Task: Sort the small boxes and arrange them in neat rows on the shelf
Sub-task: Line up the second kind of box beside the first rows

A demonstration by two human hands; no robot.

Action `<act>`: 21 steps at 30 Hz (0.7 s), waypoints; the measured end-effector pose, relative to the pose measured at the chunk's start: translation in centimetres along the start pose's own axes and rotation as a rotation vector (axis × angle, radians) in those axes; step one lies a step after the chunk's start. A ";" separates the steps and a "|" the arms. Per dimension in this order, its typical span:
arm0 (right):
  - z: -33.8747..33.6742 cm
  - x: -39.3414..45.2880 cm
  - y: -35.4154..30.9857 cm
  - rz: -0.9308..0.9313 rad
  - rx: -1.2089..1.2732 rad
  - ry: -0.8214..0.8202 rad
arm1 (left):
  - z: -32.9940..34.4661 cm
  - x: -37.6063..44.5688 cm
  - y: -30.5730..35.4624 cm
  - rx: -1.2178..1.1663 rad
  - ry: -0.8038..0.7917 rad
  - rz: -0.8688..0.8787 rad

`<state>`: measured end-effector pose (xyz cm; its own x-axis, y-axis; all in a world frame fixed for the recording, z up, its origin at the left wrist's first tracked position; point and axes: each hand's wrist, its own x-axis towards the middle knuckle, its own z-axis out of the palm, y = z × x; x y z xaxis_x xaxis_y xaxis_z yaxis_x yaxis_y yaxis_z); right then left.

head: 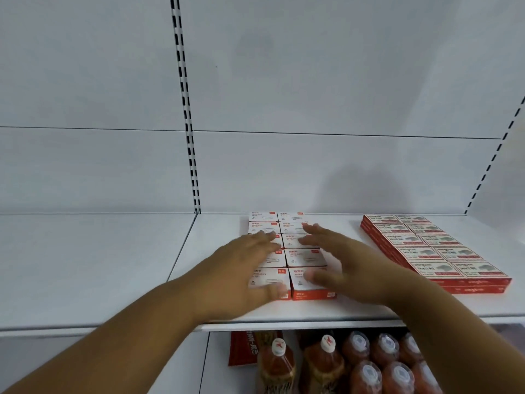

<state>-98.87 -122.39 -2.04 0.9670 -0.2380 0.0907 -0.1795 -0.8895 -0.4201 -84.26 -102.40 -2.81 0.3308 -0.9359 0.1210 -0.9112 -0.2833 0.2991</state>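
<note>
As far as the head view shows, the sorting looks close to done. The small white boxes sit on the shelf in two columns side by side, running from the front edge back to the rear wall, edges roughly flush. To the right, well apart from them, the flat red boxes lie in their own two-column block, apparently stacked two deep.

Left hand: fingers straight, laid over the left column, holding nothing; thumb near the front box. Right hand: fingers straight and spread, over the right column's outer side, holding nothing. Contact versus hover: cannot tell for either.

Judgement: both hands appear to be squaring up the white block. No loose boxes are visible. Remaining work looks like final alignment only. Bottles stand on the level below.
</note>
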 end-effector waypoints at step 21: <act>1.6 0.0 0.1 -0.092 -0.267 -0.067 | 0.5 -0.1 1.6 0.135 -0.090 -0.072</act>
<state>-98.60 -121.88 -3.53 0.9896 -0.1331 0.0542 -0.1230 -0.9796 -0.1591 -85.86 -102.86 -2.87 0.3786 -0.9254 0.0170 -0.9126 -0.3702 0.1733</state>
